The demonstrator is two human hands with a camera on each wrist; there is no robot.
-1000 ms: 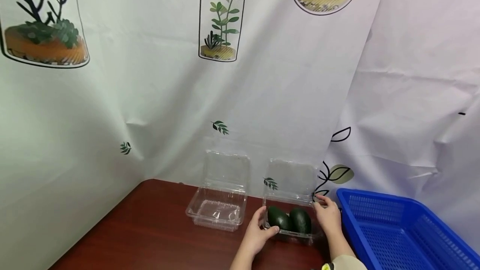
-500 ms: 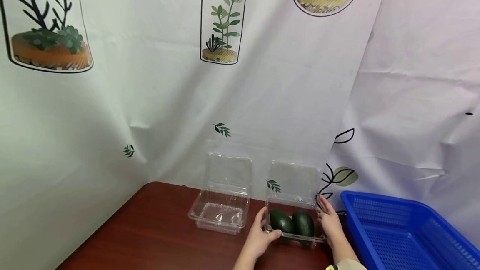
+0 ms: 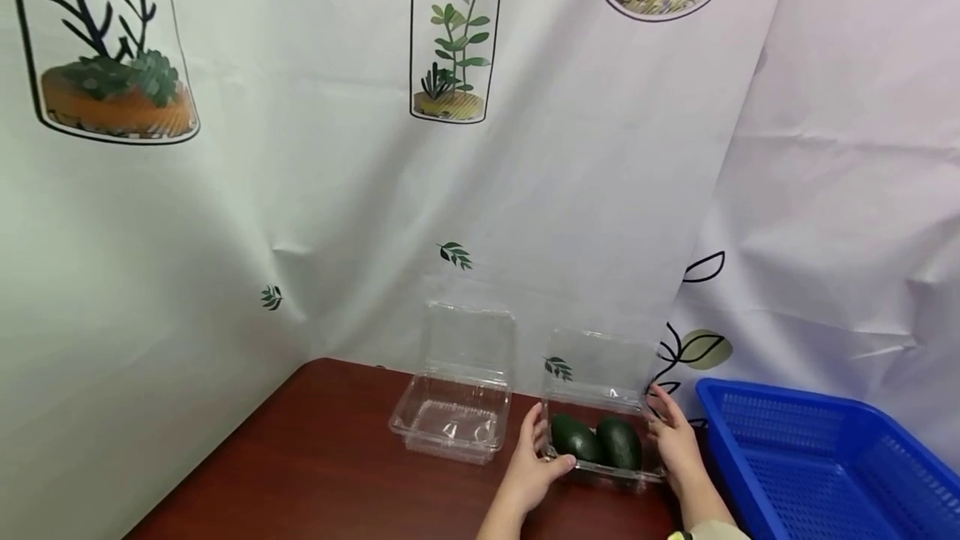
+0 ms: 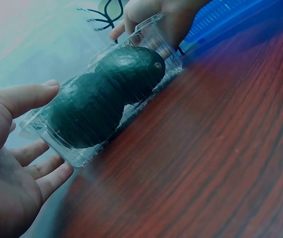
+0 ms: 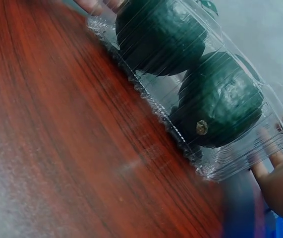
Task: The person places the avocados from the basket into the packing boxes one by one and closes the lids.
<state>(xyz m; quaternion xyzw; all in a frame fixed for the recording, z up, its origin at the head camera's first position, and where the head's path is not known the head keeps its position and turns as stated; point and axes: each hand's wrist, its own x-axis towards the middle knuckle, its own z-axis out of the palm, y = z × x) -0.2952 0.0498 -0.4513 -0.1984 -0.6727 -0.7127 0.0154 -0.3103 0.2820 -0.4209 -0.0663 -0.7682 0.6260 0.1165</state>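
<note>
A clear plastic clamshell container (image 3: pixel 607 468) holds two dark green avocados, the left avocado (image 3: pixel 576 438) against the right avocado (image 3: pixel 619 442). Its lid (image 3: pixel 592 367) stands raised at the back. My left hand (image 3: pixel 528 471) grips the left end, thumb on the front rim and fingers along the side. My right hand (image 3: pixel 677 445) holds the right end, fingers on the end wall. In the left wrist view the thumb (image 4: pixel 34 96) lies over the rim, with other fingers below it. In the right wrist view the avocados show through the ribbed wall.
Left of the held container stands a second clear clamshell (image 3: pixel 450 427), lid up, nothing inside. A blue plastic basket (image 3: pixel 731 440) is close to my right hand. The dark red table (image 3: pixel 337 457) meets a printed white curtain (image 3: pixel 360 215) at the back.
My right hand has shifted from the container's back right corner onto its right side. The held container's lid leans slightly lower. The head view has drifted a little left.
</note>
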